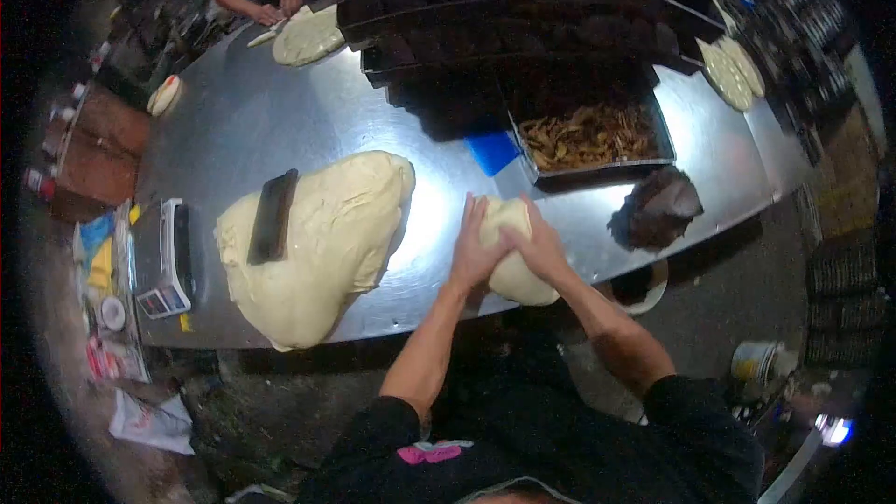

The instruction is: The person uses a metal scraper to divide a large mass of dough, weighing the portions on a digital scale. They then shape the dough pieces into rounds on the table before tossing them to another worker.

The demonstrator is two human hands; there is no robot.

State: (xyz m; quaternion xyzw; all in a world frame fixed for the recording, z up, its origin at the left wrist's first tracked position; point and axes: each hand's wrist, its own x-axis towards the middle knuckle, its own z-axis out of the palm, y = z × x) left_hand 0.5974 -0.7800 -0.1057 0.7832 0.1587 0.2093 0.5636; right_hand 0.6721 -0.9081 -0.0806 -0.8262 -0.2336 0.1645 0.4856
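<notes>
Both my hands press on a pale lump of dough (511, 266) near the front edge of the steel table (280, 121). My left hand (474, 252) lies against its left side, fingers stretched forward. My right hand (537, 245) covers its top right, fingers curled over it. To the left lies a much larger mass of dough (331, 243) with a dark scraper (273, 217) resting on top of it.
A digital scale (161, 257) sits at the table's left end. A tray of brown filling (590, 138) and stacked dark trays (523, 19) stand behind. A dark cloth (658, 210) lies right. Another person's hands (271, 9) work flat dough (308, 37) far back. Flat dough rounds (733, 70) lie far right.
</notes>
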